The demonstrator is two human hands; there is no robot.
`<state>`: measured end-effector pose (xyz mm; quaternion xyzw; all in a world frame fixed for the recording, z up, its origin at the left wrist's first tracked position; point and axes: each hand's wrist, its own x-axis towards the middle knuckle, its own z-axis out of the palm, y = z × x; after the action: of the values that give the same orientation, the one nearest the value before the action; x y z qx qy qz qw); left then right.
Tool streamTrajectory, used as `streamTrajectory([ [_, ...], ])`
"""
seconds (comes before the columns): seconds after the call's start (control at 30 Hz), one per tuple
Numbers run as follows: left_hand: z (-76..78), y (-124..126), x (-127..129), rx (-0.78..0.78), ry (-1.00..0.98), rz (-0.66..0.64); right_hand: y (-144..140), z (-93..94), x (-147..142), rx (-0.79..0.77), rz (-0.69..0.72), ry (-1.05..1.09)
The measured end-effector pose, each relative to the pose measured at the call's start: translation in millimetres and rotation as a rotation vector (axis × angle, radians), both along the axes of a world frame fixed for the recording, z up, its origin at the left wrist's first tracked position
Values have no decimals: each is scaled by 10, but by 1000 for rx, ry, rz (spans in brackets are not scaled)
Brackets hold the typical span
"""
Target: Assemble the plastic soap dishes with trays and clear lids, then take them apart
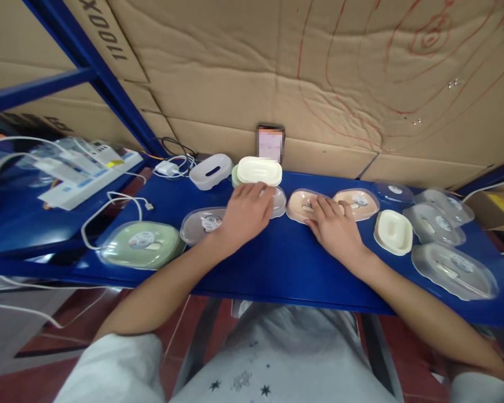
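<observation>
My left hand [251, 212] rests over a grey soap dish with a clear lid [280, 202], its fingers bent down and slightly apart, hiding the dish's left part. Fingers spread, my right hand [334, 226] lies at the right end of a peach soap dish [297, 206] with a clear lid. A second peach dish [363, 204] is just beyond those fingers. Behind my left hand, a cream dish [259, 170] sits on a pale green one [234, 176]. Left of that hand lies another grey lidded dish [197, 225], partly covered by my wrist.
On the blue shelf [285, 280] are a green lidded dish [143, 245], a white slotted dish [211, 172], a cream dish [393, 232], a navy dish [393, 193] and several grey ones [454, 271]. A phone [270, 143] leans against cardboard. A power strip [90, 179] trails cables at left.
</observation>
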<state>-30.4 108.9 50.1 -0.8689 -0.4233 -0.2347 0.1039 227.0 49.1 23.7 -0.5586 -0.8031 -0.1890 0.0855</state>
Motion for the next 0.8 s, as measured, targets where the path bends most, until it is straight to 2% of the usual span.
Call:
streamTrajectory([
  [0.13, 103, 198, -201, -65, 18, 242, 242, 124, -39, -57, -25, 53],
  [0.23, 89, 308, -301, -130, 75, 327, 471, 239, -122, -74, 95, 85],
  [0.33, 32, 383, -356, -152, 107, 347, 803, 320, -277, -137, 230, 67],
  [0.53, 0, 488, -408, -182, 173, 348, 1432, 324, -523, -225, 300, 67],
  [0.7, 22, 506, -392, -175, 193, 331, 1627, 306, -467, -306, 368, 95],
  [0.8, 20, 496, -377, -174, 192, 332, 1634, 375, -363, -313, 393, 140],
])
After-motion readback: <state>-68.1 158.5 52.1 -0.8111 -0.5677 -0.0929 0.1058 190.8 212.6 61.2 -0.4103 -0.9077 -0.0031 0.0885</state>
